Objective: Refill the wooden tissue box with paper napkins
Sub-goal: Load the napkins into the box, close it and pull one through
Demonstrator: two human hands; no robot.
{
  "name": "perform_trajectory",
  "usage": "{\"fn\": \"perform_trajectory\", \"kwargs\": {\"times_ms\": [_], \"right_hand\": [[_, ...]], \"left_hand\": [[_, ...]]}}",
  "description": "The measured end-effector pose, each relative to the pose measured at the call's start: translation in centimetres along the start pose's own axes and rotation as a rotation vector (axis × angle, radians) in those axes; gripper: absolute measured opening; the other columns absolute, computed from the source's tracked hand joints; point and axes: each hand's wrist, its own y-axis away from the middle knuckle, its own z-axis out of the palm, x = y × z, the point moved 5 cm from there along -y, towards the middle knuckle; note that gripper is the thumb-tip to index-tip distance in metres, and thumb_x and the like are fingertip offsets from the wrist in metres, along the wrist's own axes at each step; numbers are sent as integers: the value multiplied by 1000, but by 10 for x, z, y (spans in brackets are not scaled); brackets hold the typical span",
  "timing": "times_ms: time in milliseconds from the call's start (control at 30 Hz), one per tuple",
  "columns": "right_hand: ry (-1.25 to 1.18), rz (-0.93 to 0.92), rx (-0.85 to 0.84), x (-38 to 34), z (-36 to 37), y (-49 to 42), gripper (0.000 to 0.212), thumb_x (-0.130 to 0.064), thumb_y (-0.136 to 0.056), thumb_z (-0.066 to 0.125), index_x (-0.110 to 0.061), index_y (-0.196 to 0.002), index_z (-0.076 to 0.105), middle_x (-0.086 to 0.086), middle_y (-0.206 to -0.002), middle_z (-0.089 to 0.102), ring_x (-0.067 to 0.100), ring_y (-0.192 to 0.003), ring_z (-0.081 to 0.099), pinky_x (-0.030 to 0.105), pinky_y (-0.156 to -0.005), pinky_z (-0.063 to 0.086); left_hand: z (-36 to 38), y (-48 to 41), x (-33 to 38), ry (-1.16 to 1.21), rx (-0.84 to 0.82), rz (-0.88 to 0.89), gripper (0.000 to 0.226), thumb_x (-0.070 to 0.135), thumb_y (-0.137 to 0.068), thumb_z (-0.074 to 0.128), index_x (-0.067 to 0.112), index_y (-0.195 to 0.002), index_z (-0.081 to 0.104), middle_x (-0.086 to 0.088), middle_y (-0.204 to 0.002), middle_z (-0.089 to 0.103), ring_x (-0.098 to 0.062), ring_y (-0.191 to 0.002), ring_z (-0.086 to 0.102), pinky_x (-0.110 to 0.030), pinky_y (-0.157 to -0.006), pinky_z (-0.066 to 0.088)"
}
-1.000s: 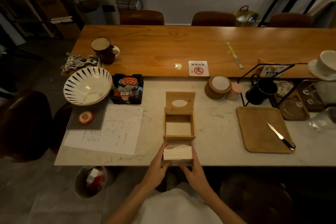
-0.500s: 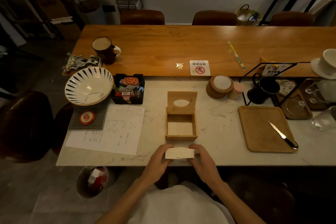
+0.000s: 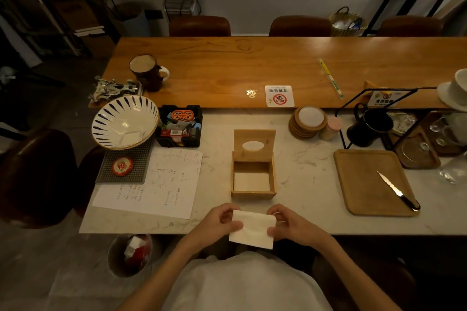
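The wooden tissue box (image 3: 253, 194) stands open on the marble counter, its lid with the oval slot tipped up at the back. A few white napkins lie flat at its bottom. I hold a white stack of paper napkins (image 3: 252, 230) just off the counter's near edge, its broad face turned up toward me. My left hand (image 3: 217, 222) grips its left side and my right hand (image 3: 290, 226) grips its right side. The stack is in front of the box and apart from it.
A printed paper sheet (image 3: 156, 184) lies left of the box. A striped bowl (image 3: 123, 121) and a black organiser (image 3: 180, 126) sit behind it. To the right is a wooden tray (image 3: 366, 184) with a knife (image 3: 398, 190). Coasters (image 3: 307, 122) stand behind. A bin (image 3: 130, 255) sits below the counter.
Both hands have drawn the napkin stack back toward me, off the counter edge, and turned it so its flat face shows instead of its edge.
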Motion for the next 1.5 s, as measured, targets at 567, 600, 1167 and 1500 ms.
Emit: {"fn": "perform_trajectory", "kwargs": {"times_ms": [567,600,1167,1500], "right_hand": [[1018,-148,141,-149,-49,-53,53,-20,-93,55,-20,-140,30,12,-131,56,29,-113,56,35,-84,46],[997,-102,88,-149,-49,-62,55,-19,-94,52,-20,-143,28,13,-135,52,31,-119,53,36,-88,45],[1199,164,-248,-134,-25,-114,65,-27,-83,41,-17,-146,33,9,-143,46,28,-125,47,38,-104,41],[1254,161,-302,-136,-24,-122,75,-12,-88,47,-24,-154,13,7,-151,38,28,-130,43,36,-103,39]], "left_hand": [[-43,-41,50,240,75,-11,64,27,-101,48,25,-155,13,-4,-157,30,-24,-135,41,-44,-109,42],[-42,-43,51,257,65,-17,64,26,-101,49,24,-155,15,-3,-155,34,-20,-128,47,-40,-104,47],[-39,-48,44,297,73,-30,43,18,-104,43,21,-146,34,9,-126,52,-3,-104,57,-16,-77,53],[-38,-51,38,258,111,-50,40,15,-104,41,22,-143,37,15,-119,54,-6,-103,55,-31,-90,45]]}}
